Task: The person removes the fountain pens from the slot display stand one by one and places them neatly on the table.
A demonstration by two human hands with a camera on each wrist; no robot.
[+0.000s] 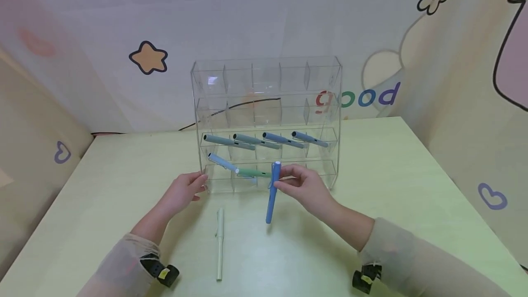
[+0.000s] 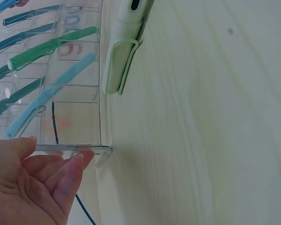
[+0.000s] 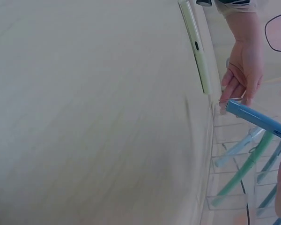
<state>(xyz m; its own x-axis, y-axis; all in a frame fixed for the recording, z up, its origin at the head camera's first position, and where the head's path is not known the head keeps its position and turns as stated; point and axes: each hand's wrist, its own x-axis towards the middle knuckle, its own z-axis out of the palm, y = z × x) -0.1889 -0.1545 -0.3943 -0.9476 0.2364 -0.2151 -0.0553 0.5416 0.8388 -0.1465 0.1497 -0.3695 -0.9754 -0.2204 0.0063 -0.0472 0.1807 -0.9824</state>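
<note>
A clear plastic pen rack (image 1: 340,104) with rows of small compartments stands upright on the table. My left hand (image 1: 181,192) grips its lower left side edge between thumb and fingers. In my right hand (image 1: 307,189), a blue pen (image 1: 271,203) is pinched near its upper end, in front of the bottom row and pointing steeply down. A light blue pen (image 1: 222,162) and a green pen (image 1: 252,173) lean in that row's left compartments. One row higher sit several teal and blue pens (image 1: 228,142). The blue pen partly overlaps the green one in the head view.
A pale green capped pen (image 1: 220,244) lies on the light wood table (image 1: 371,168), in front of the rack and between my forearms. Behind the rack hangs a printed cloth backdrop (image 1: 264,22), with further cloth at both sides. The rack's upper two rows hold no pens.
</note>
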